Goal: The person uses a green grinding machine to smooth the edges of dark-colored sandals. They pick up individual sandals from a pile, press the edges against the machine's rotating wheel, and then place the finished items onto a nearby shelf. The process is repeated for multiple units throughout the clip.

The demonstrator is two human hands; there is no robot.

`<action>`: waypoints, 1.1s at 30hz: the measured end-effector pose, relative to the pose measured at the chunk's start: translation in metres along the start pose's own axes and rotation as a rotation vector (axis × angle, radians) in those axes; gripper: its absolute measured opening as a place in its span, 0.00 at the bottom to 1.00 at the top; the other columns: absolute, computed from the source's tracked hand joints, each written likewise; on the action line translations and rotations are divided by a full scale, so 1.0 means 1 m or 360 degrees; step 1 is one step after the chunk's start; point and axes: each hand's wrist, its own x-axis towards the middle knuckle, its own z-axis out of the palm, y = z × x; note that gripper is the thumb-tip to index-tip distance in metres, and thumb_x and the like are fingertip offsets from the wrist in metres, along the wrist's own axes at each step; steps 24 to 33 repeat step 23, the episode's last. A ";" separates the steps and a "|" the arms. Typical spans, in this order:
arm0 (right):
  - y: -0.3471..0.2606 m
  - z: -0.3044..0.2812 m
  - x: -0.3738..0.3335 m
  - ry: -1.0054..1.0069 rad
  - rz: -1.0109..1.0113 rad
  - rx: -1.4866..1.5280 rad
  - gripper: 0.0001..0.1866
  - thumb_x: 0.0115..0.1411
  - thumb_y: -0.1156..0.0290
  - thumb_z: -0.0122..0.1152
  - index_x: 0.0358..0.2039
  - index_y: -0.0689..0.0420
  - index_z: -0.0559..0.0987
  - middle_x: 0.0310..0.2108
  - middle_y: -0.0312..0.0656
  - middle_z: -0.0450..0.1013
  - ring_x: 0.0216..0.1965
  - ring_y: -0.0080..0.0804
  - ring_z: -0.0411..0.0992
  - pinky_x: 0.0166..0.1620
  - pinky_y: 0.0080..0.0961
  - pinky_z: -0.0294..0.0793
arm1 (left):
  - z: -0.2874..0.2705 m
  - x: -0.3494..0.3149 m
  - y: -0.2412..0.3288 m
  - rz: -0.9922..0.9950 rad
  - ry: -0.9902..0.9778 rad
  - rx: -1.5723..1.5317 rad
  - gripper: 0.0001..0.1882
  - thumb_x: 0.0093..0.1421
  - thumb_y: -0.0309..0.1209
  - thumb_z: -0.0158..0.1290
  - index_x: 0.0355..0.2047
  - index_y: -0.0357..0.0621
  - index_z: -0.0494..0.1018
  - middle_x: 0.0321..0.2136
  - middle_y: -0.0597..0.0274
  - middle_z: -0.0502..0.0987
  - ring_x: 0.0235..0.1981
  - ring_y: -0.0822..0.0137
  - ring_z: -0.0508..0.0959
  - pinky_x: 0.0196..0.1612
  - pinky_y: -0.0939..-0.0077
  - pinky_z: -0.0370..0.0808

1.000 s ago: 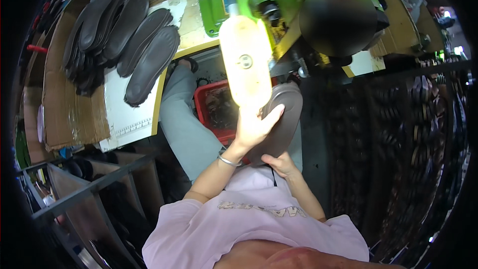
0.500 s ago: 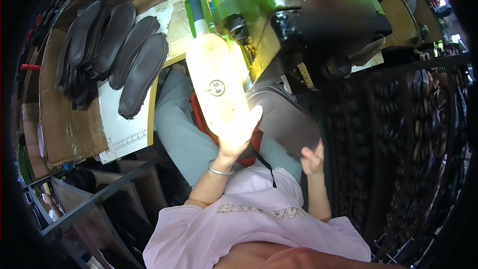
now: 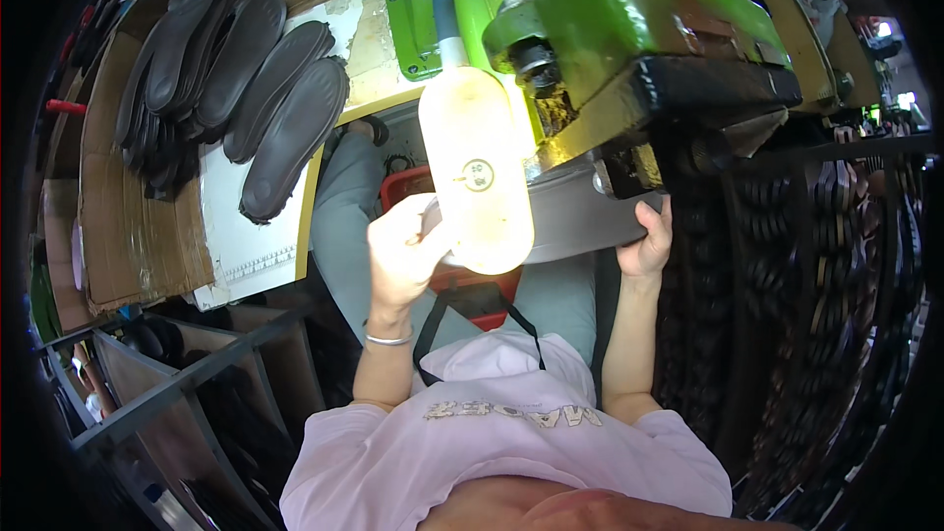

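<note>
A dark grey shoe sole (image 3: 580,223) lies sideways between my hands, under the black and brass working head (image 3: 629,108) of a green machine. My left hand (image 3: 401,248) is closed round its left end, where the glowing lamp (image 3: 479,226) hides part of the fingers and the sole. My right hand (image 3: 647,238) pinches the opposite end, thumb toward me. The sole's far edge meets the machine head, though I cannot tell whether the two touch.
Several dark soles (image 3: 295,138) are heaped on the left in an open cardboard box (image 3: 157,256). A green machine body (image 3: 610,10) fills the top. Metal racks (image 3: 187,383) stand at lower left, and rows of dark soles (image 3: 777,226) line the right. Something red (image 3: 408,184) shows between my knees.
My left hand has come from behind the lamp's lower end to the sole's left end. The sole has turned more level and moved up to the machine head. My right hand has risen with it.
</note>
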 end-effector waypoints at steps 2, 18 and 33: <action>0.007 0.018 -0.004 0.0017 0.0002 -0.0019 0.22 0.49 0.79 0.58 0.46 0.57 0.66 0.40 0.41 0.70 0.43 0.31 0.70 0.49 0.29 0.70 | -0.019 -0.003 0.004 -0.0010 -0.0035 0.0024 0.13 0.53 0.18 0.56 0.40 0.27 0.73 0.34 0.56 0.79 0.35 0.72 0.78 0.40 0.79 0.75; -0.027 -0.014 0.008 0.0327 -0.0336 -0.0184 0.21 0.54 0.77 0.56 0.50 0.57 0.66 0.44 0.41 0.69 0.46 0.33 0.69 0.51 0.31 0.69 | 0.043 0.009 -0.038 0.0646 0.0011 0.0635 0.16 0.50 0.26 0.62 0.38 0.33 0.73 0.33 0.58 0.77 0.31 0.69 0.77 0.37 0.79 0.74; -0.007 -0.001 0.009 0.0197 -0.0220 -0.0218 0.21 0.54 0.76 0.57 0.49 0.58 0.66 0.42 0.41 0.69 0.44 0.30 0.69 0.49 0.27 0.69 | 0.029 0.004 -0.022 0.0219 0.0160 0.0288 0.13 0.51 0.30 0.59 0.34 0.32 0.75 0.27 0.56 0.78 0.25 0.64 0.78 0.32 0.77 0.75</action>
